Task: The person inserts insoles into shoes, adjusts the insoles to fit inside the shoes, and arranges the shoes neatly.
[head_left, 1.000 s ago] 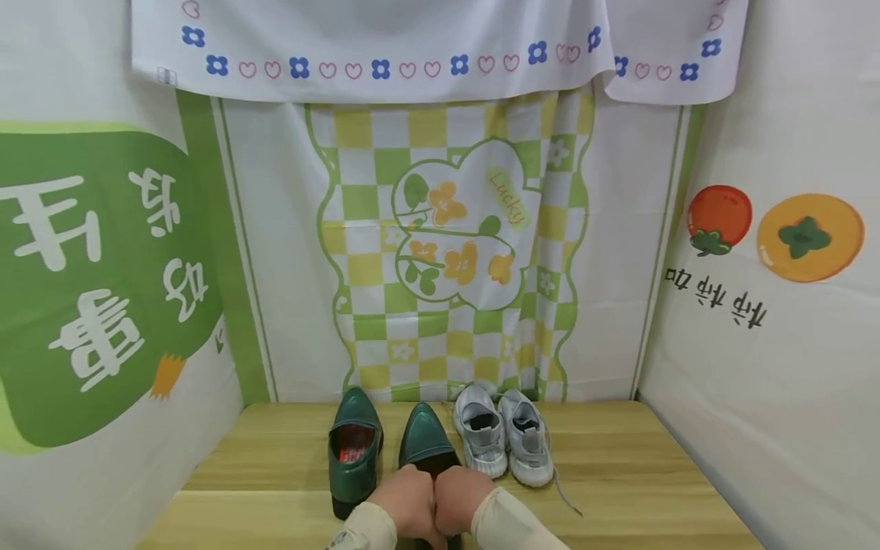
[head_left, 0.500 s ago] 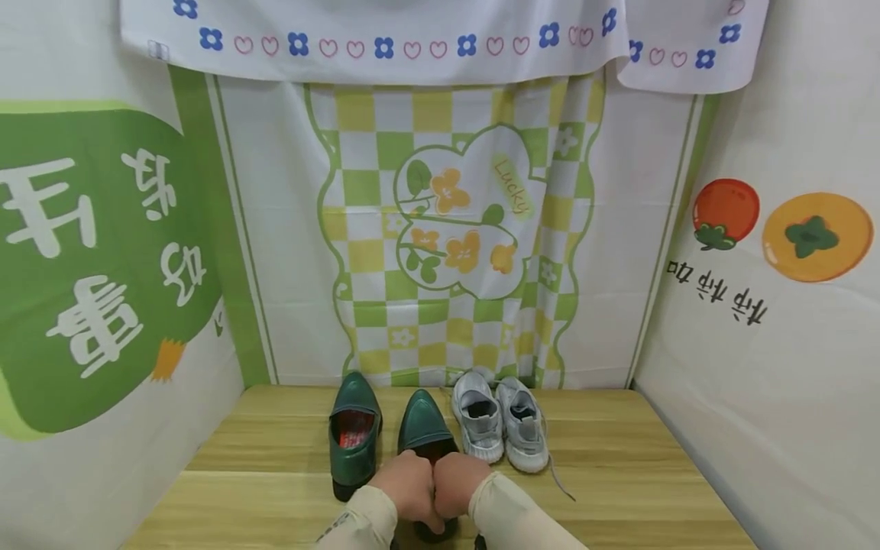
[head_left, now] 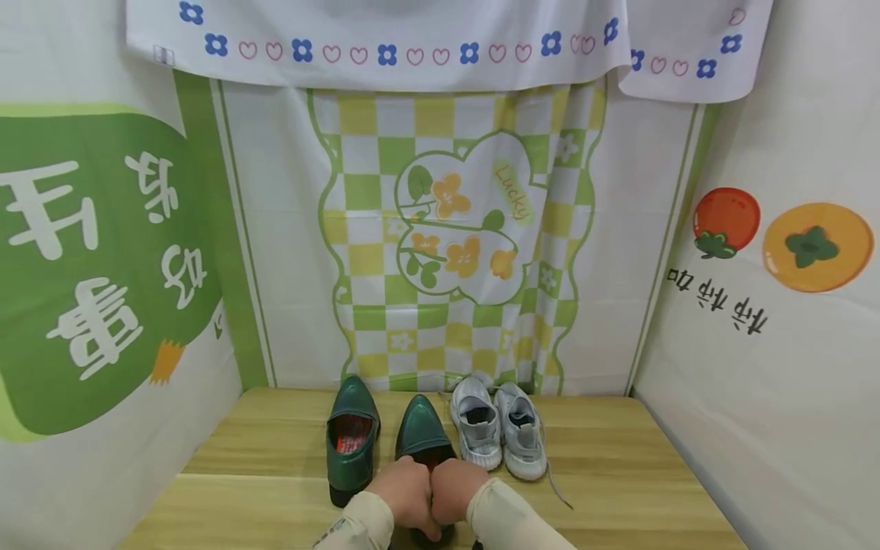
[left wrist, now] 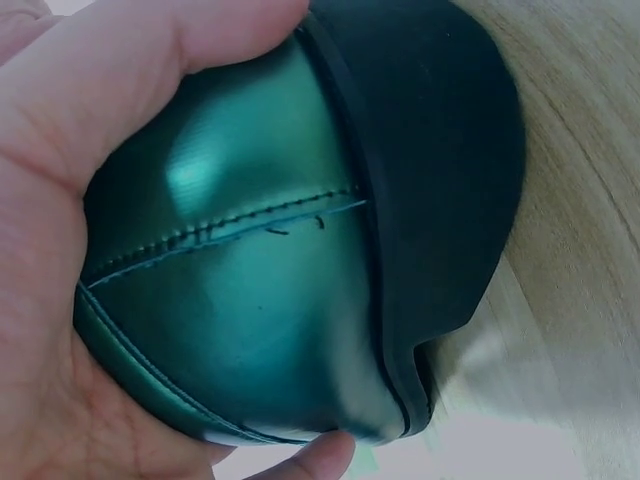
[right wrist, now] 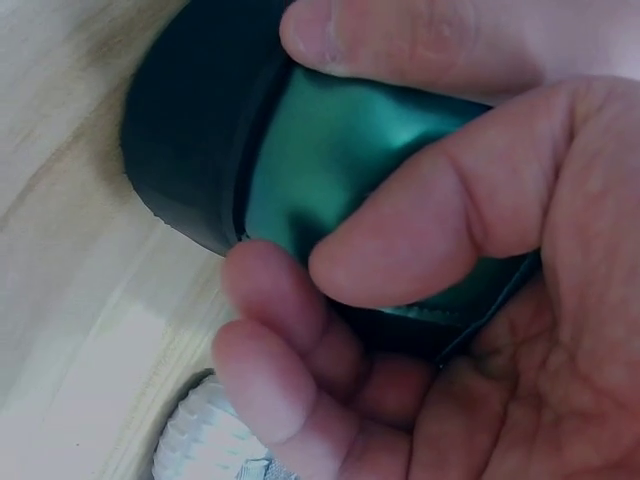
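A dark green pointed loafer (head_left: 421, 429) stands toe-away on the wooden board, its heel end between my two hands. My left hand (head_left: 406, 493) grips the heel from the left. In the left wrist view its thumb lies along the green upper (left wrist: 230, 290) near the thick black heel block (left wrist: 440, 170). My right hand (head_left: 457, 489) holds the heel from the right, its thumb against the green back and other fingers curled at the side, as the right wrist view shows. Left of them sits the matching loafer (head_left: 349, 472), red print inside.
A grey sneaker (head_left: 486, 441) and its mate (head_left: 525, 451) stand close to the held loafer's right, a loose lace (head_left: 558, 489) trailing forward. Cloth-covered walls enclose the wooden board (head_left: 619, 473) on both sides, and a checkered cloth (head_left: 440, 336) hangs behind.
The head view has tilted slightly, shifting the whole scene a little. Both hands stay on the loafer's heel; the shoes keep their arrangement.
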Demonstrator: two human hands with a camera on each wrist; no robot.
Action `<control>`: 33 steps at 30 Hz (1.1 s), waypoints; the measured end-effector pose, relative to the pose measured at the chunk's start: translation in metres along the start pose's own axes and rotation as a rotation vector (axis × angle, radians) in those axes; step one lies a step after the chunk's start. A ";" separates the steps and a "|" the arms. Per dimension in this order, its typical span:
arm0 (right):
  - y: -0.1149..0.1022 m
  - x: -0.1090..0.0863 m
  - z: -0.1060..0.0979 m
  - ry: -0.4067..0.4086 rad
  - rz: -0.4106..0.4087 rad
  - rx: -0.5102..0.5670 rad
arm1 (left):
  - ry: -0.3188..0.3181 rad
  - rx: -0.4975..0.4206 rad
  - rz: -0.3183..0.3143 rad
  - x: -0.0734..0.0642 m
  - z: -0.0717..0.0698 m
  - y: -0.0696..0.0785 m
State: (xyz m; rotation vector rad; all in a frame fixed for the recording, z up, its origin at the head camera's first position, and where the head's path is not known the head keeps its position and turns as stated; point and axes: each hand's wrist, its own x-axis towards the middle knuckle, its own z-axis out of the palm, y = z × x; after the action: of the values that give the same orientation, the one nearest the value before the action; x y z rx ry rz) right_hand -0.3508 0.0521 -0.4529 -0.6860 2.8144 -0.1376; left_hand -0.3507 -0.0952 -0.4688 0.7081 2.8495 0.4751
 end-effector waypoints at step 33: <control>0.008 -0.008 0.002 0.110 -0.037 0.100 | 0.033 -0.067 0.024 -0.003 0.000 -0.004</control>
State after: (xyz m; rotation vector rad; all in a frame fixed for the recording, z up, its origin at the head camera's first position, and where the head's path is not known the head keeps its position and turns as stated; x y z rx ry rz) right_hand -0.3468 0.0627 -0.4543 -0.7289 2.8765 -0.3302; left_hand -0.3495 -0.0996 -0.4700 0.7305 2.8433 0.5879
